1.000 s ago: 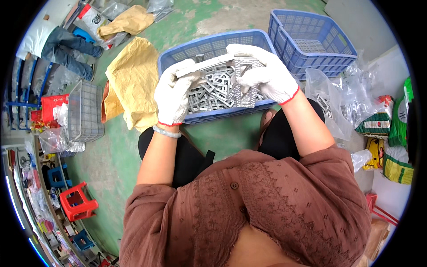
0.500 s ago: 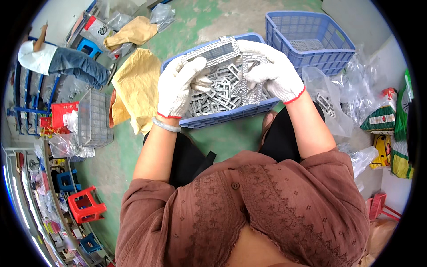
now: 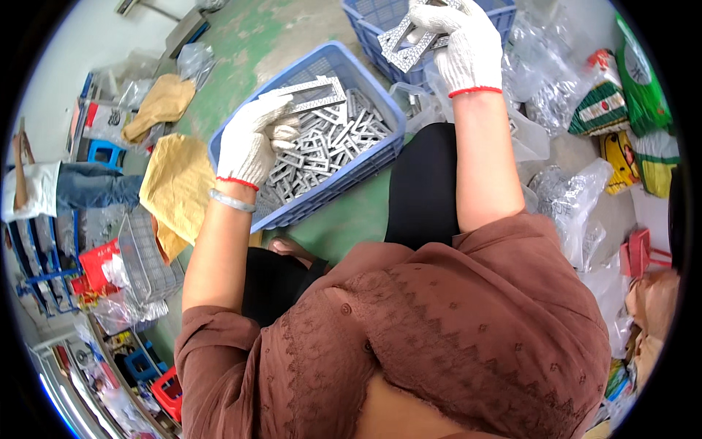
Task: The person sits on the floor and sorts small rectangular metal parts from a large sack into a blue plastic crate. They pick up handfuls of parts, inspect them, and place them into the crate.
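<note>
Hands have split since half a second ago: both were then together over the near basket, gripping the same bundle of metal frames. Now the right hand (image 3: 457, 40), gloved white with red cuff, has swung out to the far blue basket (image 3: 504, 18) and is closed on a flat grey rectangular frame (image 3: 406, 40), held above that basket's rim. Left hand (image 3: 252, 139), same glove type, stays over the near blue basket (image 3: 380, 110), fingers wrapped round another frame (image 3: 314, 94) lifted just clear of the heap. The rest of the frame pile (image 3: 325, 154) lies loose in the near basket, which sits on the green floor (image 3: 241, 51) in front of the person's knees. My read: parts are being taken one by one from the near basket and moved to the far one; the far one looks mostly empty from here, near one well filled, so early in the run. Around: yellow cloth (image 3: 175, 183) left of the basket, clear plastic bags (image 3: 570, 197) on the right, wire basket (image 3: 142, 256) lower left, another person's legs (image 3: 80, 190) at the left edge.
</note>
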Demonstrator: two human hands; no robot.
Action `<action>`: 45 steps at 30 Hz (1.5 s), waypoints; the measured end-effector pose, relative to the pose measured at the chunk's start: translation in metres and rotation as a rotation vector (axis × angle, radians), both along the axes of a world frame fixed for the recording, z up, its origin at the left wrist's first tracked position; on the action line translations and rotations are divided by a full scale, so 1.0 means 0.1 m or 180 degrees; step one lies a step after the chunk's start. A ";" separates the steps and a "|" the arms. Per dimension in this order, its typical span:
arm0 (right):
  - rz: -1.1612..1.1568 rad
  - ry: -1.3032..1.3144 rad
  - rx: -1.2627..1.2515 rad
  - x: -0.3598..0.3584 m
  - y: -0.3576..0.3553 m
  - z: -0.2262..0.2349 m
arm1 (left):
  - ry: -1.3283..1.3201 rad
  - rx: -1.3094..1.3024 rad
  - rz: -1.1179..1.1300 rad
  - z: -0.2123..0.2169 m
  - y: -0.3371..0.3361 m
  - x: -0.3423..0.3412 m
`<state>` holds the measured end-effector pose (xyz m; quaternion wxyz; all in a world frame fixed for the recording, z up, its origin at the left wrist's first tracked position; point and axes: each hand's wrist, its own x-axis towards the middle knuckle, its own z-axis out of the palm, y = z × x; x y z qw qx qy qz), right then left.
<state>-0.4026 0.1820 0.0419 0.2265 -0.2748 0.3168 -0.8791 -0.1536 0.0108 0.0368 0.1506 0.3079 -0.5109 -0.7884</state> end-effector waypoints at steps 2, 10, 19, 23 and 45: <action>-0.0456 -0.0065 0.0053 -0.11 0.03 -0.07 | -0.0037 0.0089 -0.0249 -0.11 -0.02 -0.23; -0.0587 -0.0173 -0.0247 -0.24 0.14 -0.13 | 0.0193 -0.0126 -0.0601 -0.11 0.27 -0.83; -0.1304 -0.0365 0.0440 -0.23 0.01 -0.26 | 0.0282 -0.0303 -0.0508 0.21 0.34 -0.69; -0.0751 -0.0458 0.0351 -0.15 -0.11 -0.29 | 0.0500 -0.0083 -0.0320 0.28 0.35 -0.53; 0.0068 -0.0173 0.0734 0.89 -0.65 -0.15 | 0.0855 0.0165 0.0255 0.45 0.28 0.32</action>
